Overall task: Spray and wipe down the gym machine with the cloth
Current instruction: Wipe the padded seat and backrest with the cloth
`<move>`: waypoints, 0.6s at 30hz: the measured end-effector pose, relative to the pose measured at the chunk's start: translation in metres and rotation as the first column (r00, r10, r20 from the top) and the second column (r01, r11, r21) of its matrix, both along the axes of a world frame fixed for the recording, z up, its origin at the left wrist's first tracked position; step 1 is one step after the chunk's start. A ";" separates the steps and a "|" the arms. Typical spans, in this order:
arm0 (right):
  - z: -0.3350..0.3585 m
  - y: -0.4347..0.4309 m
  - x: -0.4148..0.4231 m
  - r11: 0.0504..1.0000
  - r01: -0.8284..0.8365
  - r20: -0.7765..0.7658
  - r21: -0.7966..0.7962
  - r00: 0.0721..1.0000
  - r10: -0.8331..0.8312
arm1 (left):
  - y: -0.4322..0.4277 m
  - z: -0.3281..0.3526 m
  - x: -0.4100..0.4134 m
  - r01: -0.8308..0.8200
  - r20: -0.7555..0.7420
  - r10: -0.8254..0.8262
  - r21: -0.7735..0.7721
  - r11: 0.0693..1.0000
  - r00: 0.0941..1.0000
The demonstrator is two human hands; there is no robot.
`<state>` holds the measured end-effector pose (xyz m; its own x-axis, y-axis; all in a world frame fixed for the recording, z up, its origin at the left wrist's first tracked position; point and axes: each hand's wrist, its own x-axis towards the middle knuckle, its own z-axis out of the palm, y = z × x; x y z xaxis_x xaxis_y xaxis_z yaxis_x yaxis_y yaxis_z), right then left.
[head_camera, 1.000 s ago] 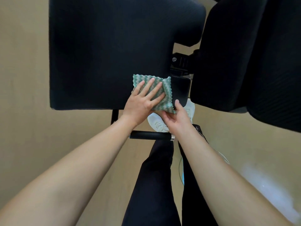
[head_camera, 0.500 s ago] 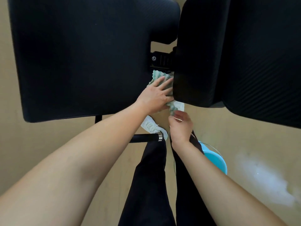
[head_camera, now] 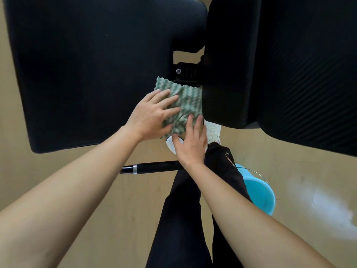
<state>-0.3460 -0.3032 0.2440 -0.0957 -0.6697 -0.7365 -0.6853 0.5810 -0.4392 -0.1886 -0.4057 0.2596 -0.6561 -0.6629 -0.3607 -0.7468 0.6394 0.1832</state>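
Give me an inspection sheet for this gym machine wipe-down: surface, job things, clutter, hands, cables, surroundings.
Surface: two black pads, left pad and right pad, a metal bracket in the gap between them.
Job's things: green-and-white cloth spread over the left pad's right edge, up against the right pad; no spray bottle seen.
Clutter: blue bucket on the tan floor by the person's leg.
Hands: left hand flat on the cloth, fingers spread; right hand with straight fingers on its lower edge.
Cables: nothing seen.
Surroundings: whitish patch on the floor; black handle bar below the left pad.
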 end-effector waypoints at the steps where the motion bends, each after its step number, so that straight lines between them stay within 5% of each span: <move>1: -0.002 -0.004 -0.002 0.999 0.038 -0.002 0.024 0.999 -0.038 | 0.004 -0.002 0.001 0.026 0.039 -0.026 0.012 1.000 0.999; 6: -0.021 -0.009 -0.024 0.962 0.226 -0.045 0.152 0.974 -0.222 | -0.008 -0.016 -0.036 0.147 0.150 -0.155 0.066 0.987 0.976; 10: -0.006 0.014 -0.028 0.958 0.281 -0.019 0.056 0.960 -0.280 | -0.021 -0.026 -0.060 0.191 0.168 -0.208 0.112 0.975 0.964; 14: 0.010 0.021 -0.009 0.989 0.094 0.016 -0.113 0.996 -0.092 | -0.032 -0.025 -0.054 0.176 0.174 -0.185 0.067 0.982 0.967; 18: 0.007 -0.009 0.010 0.993 -0.021 -0.021 -0.113 1.000 0.019 | -0.043 -0.027 -0.037 0.155 0.227 -0.130 -0.095 0.983 0.965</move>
